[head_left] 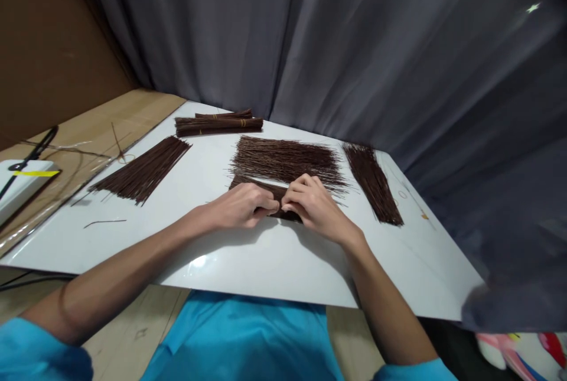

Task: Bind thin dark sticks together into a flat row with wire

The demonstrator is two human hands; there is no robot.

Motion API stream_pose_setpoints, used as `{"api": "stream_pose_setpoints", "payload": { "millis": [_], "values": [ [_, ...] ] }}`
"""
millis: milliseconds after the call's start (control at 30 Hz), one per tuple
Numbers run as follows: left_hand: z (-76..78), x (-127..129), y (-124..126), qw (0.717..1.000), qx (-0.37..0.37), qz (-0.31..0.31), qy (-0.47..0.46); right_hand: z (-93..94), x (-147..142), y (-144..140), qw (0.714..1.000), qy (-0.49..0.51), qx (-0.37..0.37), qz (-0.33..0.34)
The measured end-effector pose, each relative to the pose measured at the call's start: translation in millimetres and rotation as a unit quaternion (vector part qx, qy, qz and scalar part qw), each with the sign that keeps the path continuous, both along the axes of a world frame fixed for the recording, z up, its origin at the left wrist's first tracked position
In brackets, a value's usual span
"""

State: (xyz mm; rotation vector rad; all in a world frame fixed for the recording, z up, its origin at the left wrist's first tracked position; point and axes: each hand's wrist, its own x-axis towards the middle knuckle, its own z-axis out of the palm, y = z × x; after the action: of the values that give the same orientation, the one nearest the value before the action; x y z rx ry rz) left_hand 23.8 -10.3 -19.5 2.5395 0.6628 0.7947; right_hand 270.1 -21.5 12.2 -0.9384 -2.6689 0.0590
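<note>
My left hand (241,205) and my right hand (312,204) meet at the middle of a white board (248,263). Both are closed on a small bundle of thin dark brown sticks (266,187) that lies flat under the fingers. Just behind the bundle spreads a wide loose pile of the same sticks (286,160). Another loose pile (142,169) fans out to the left, and a narrower one (372,183) lies to the right. Tied bundles (218,124) rest at the board's far edge.
A single stick (105,222) lies on the board's left part. On the wooden table (110,118) at the left sit a white box with yellow tape (22,183) and a black cable. A dark grey curtain (354,44) hangs behind and to the right.
</note>
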Motion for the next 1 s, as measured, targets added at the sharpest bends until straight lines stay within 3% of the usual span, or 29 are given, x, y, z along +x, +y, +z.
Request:
{"api": "stream_pose_setpoints", "payload": {
  "millis": [133, 300, 433, 567, 700, 867, 1000],
  "values": [
    [4.2, -0.1, -2.8, 0.997, -0.024, -0.055, 0.038, -1.3, 5.9, 3.6, 0.993, 0.047, -0.104, 0.029],
    [13.8, 1.2, -9.7, 0.979, -0.17, -0.096, -0.054, -2.0, 7.3, 6.9, 0.971, 0.126, -0.189, 0.072],
    [22.1, 1.8, -16.4, 0.952, -0.254, -0.082, -0.147, 2.7, 6.4, 5.3, 0.945, 0.215, -0.228, 0.089],
    [24.0, 2.6, -17.7, 0.919, -0.323, -0.063, -0.22, 5.1, 4.5, 2.4, 0.932, 0.274, -0.224, 0.079],
    [21.6, 1.7, -13.5, 0.894, -0.362, -0.058, -0.256, 2.2, 1.9, -0.1, 0.941, 0.297, -0.158, 0.043],
    [18.4, 0.3, -9.1, 0.887, -0.364, -0.02, -0.283, -2.7, -4.7, -3.6, 0.946, 0.309, -0.1, -0.004],
    [19.2, 1.4, -9.6, 0.903, -0.328, 0.03, -0.275, -4.3, -10.0, -5.7, 0.939, 0.322, -0.119, -0.023]
  ]
}}
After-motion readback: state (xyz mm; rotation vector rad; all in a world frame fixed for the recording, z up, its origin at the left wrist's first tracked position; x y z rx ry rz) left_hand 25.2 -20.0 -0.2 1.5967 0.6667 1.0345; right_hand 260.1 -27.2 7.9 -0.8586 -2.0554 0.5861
